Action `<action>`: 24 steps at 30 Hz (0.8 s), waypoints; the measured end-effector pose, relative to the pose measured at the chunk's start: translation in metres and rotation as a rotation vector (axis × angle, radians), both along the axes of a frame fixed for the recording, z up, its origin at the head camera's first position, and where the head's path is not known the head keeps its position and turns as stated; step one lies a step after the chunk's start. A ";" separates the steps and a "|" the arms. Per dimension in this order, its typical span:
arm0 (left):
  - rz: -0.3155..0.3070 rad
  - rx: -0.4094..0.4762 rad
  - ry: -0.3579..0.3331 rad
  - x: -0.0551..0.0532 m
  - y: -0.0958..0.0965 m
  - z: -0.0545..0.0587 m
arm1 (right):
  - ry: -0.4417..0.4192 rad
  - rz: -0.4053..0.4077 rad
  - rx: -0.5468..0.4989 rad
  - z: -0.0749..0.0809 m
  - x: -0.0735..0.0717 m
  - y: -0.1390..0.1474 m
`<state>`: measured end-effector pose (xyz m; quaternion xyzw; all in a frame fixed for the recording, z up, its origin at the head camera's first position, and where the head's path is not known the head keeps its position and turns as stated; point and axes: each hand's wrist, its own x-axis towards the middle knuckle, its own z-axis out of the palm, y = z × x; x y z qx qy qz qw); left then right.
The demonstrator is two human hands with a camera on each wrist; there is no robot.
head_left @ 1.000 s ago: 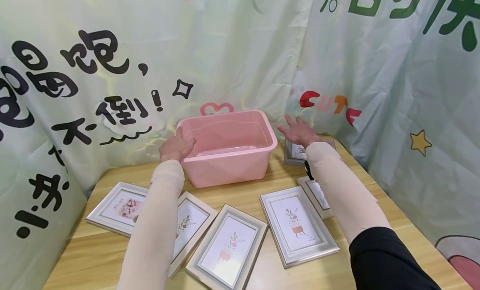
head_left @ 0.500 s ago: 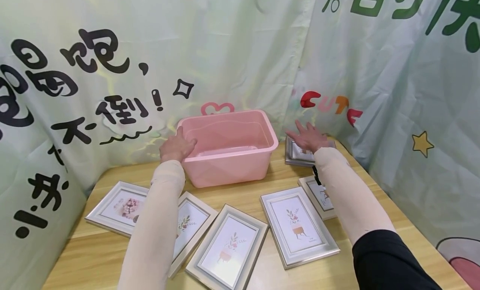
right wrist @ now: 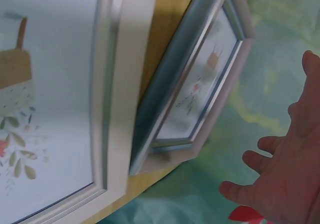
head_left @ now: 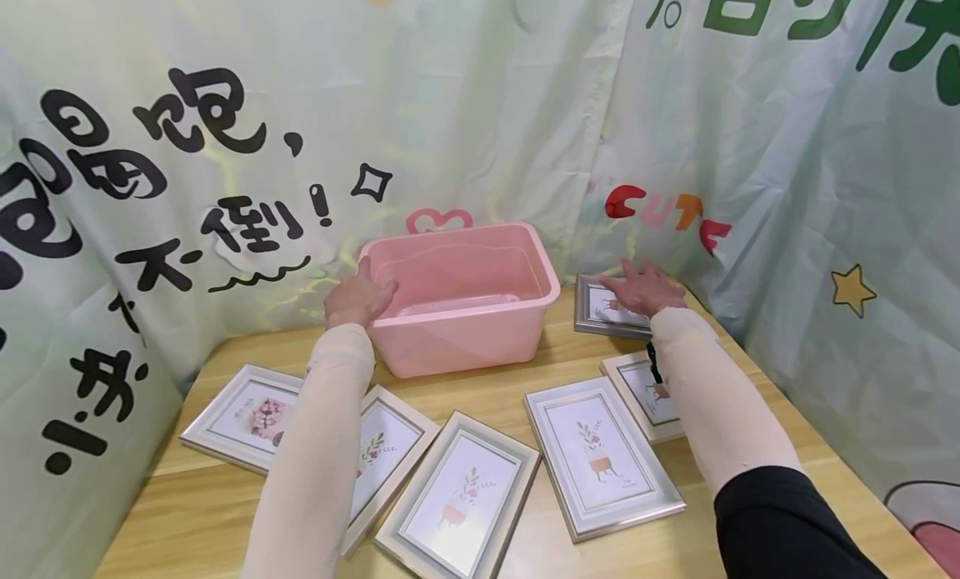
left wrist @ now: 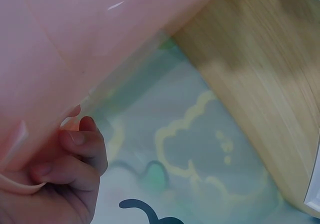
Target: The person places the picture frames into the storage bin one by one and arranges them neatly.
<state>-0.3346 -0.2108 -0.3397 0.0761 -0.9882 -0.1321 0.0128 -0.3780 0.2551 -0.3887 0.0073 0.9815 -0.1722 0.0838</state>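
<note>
My left hand grips the left rim of a pink plastic tub. In the left wrist view its curled fingers wrap the tub's rim. Over at the back right, my right hand hovers with spread fingers above a dark grey picture frame. The right wrist view shows that hand apart from the grey frame, holding nothing. Just in front of the grey frame lies a cream picture frame, partly covered by the right forearm.
A silver frame lies at centre right. Two more frames, a beige one and a cream one, lie at the front middle. At left is a white frame with a flower picture. Printed cloth hangs behind the wooden table.
My right hand has moved right and down, away from the tub's right side to over the grey frame. The left hand has stayed on the tub's rim.
</note>
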 end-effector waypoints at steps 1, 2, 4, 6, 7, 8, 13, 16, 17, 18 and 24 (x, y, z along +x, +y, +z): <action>0.003 -0.002 0.000 0.000 0.000 0.000 | 0.002 -0.006 -0.007 -0.001 0.001 0.002; 0.005 -0.003 0.002 0.000 0.000 0.000 | 0.002 -0.013 -0.012 -0.002 0.001 0.003; 0.007 -0.001 0.007 0.000 0.001 -0.001 | -0.004 -0.027 -0.015 -0.003 0.003 0.007; 0.005 0.005 0.013 -0.001 0.001 -0.001 | -0.014 -0.035 -0.015 -0.004 0.006 0.010; 0.005 0.009 0.018 -0.001 0.001 -0.001 | -0.021 -0.039 -0.020 -0.005 0.007 0.011; 0.005 0.010 0.019 0.000 0.001 -0.001 | -0.029 -0.041 -0.023 -0.006 0.008 0.013; 0.012 0.002 0.017 0.001 0.001 -0.001 | -0.054 -0.056 -0.043 -0.013 0.010 0.019; 0.009 0.001 0.025 0.001 0.001 -0.001 | -0.052 -0.070 -0.034 -0.018 0.010 0.024; 0.007 0.001 0.030 0.000 0.002 -0.001 | -0.056 -0.077 -0.033 -0.020 0.010 0.026; 0.007 0.003 0.031 0.000 0.002 0.000 | -0.060 -0.084 -0.031 -0.021 0.010 0.027; 0.021 0.019 0.023 0.002 0.002 0.000 | -0.075 -0.100 -0.032 -0.029 0.011 0.030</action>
